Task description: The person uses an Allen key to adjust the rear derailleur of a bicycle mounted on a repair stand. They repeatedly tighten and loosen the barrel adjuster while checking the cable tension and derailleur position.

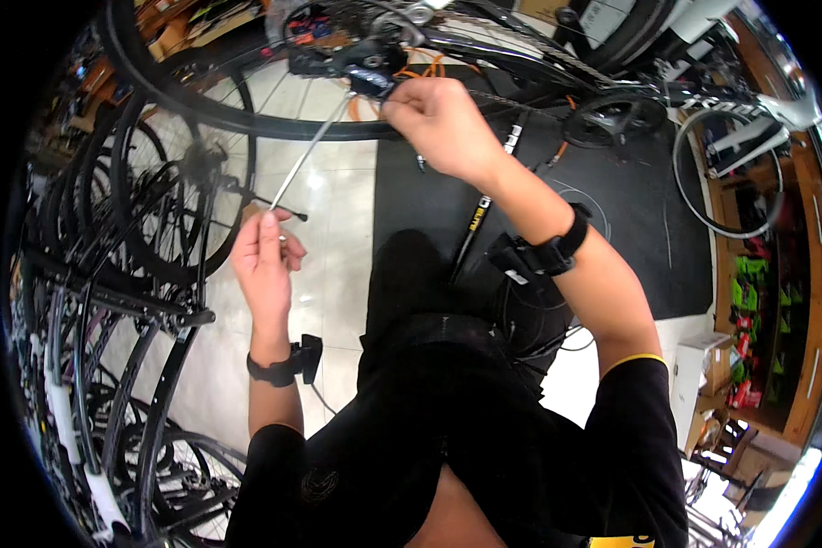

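My left hand (263,260) pinches the lower end of a long thin silver-shafted tool (310,152). The tool slants up to the right, and its far tip meets the black rear derailleur (370,78) of a bicycle. A short dark bar crosses near the fingers; whether it belongs to the tool I cannot tell. My right hand (443,128) is closed, thumb and forefinger pressed together at the derailleur's lower right side. What lies between those fingertips is hidden. The rear wheel (247,123) and a chain stretch around the derailleur.
Several bicycles and wheels (192,164) crowd the left side. A black mat (612,237) covers part of the pale tiled floor, with a black shaft bearing yellow lettering (470,233) over it. The crankset (616,119) is at upper right; wooden shelving (808,365) stands on the right.
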`<state>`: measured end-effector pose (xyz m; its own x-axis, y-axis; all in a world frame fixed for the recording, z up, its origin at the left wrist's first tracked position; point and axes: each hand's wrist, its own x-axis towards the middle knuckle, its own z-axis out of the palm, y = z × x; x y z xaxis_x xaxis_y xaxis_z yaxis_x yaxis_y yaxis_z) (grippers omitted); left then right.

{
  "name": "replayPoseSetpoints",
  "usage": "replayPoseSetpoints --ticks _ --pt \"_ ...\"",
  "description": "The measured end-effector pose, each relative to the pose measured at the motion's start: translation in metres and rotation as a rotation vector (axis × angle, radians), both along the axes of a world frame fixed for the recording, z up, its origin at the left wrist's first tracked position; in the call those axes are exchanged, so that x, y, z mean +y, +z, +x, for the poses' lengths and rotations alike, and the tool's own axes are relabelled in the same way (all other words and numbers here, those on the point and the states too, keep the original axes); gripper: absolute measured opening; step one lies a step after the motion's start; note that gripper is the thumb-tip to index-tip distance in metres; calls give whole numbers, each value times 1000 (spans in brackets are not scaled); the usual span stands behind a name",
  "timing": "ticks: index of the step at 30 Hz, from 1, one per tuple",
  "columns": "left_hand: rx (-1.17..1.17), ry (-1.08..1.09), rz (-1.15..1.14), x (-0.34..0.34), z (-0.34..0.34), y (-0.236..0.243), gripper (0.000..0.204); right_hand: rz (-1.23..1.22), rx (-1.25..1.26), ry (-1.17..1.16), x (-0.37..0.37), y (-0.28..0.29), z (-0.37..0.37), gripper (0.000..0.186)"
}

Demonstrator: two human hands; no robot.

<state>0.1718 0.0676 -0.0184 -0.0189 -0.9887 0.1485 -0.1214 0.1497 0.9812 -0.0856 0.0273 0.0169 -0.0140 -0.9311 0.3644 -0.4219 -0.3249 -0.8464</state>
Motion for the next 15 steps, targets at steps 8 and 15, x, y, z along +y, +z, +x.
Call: replayPoseSetpoints --ticks 8,15 --pt "84 -33 24 -4 9 2 32 102 -125 -96 8 4 14 24" --pt "67 -7 -13 -3 6 0 33 4 -17 -128 13 8 25 20"
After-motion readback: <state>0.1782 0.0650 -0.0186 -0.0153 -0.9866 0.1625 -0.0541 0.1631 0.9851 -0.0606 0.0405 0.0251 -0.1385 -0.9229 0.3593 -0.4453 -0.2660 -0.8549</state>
